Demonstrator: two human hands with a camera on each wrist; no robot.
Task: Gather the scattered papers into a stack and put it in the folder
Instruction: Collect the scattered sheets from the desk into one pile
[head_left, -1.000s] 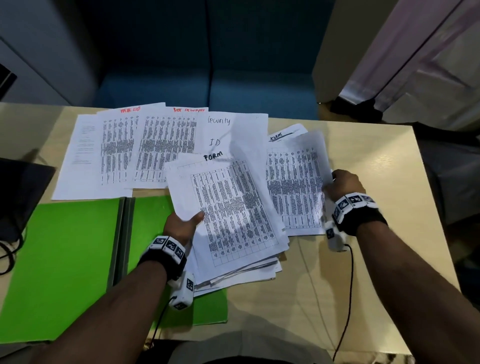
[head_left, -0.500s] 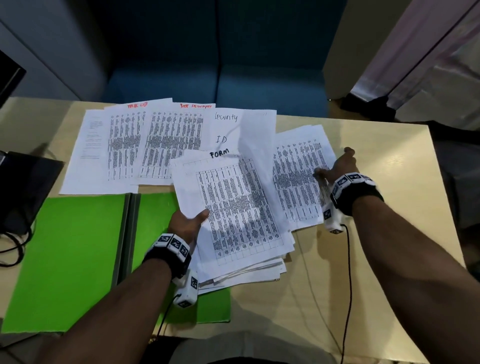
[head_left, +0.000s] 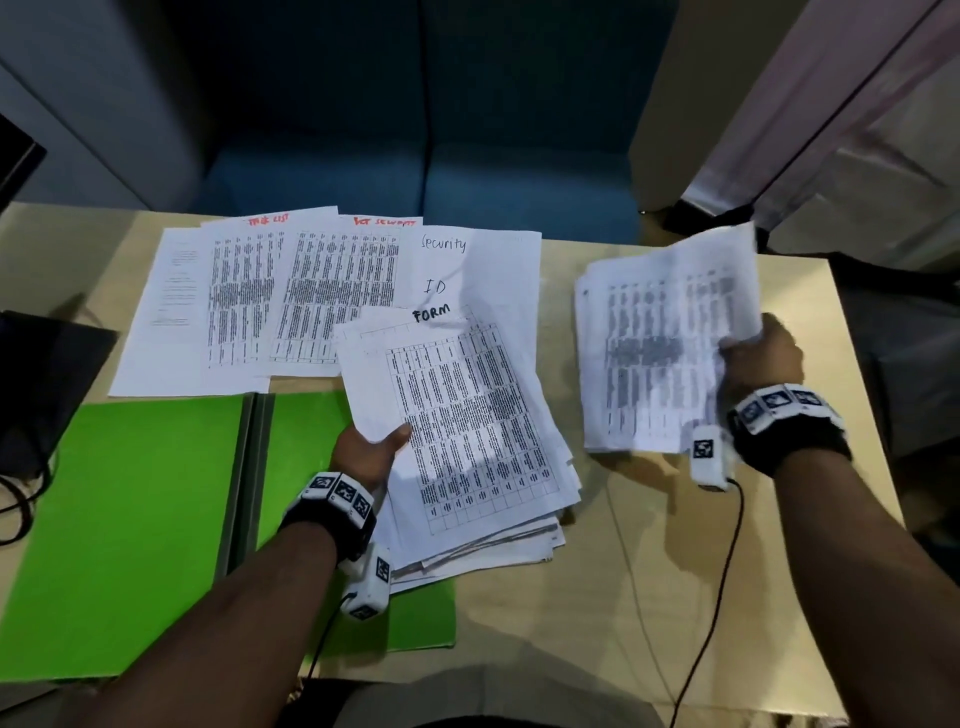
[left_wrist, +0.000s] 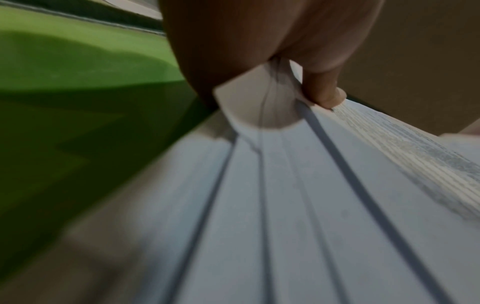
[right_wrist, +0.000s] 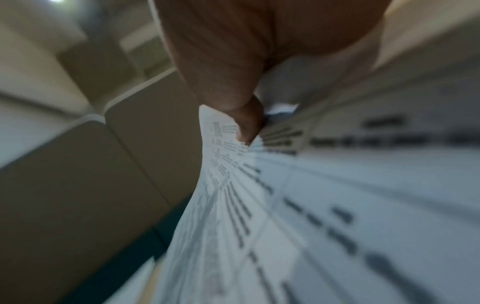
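My left hand grips the left edge of a thick stack of printed sheets that overlaps the right half of the open green folder; in the left wrist view the thumb pinches the stack over the folder. My right hand holds a few printed table sheets by their right edge, lifted off the table and blurred. In the right wrist view the thumb presses on those sheets. More papers lie spread at the back left, one handwritten "Security ID FORM".
The wooden table has bare surface at the front right. A dark object with cables sits at the left edge. Blue seating stands beyond the far edge. Wrist-camera cables hang from both wrists.
My right hand has picked the printed sheets off the table on the right and raised them, pulling them away to the right. The left hand keeps holding its stack.
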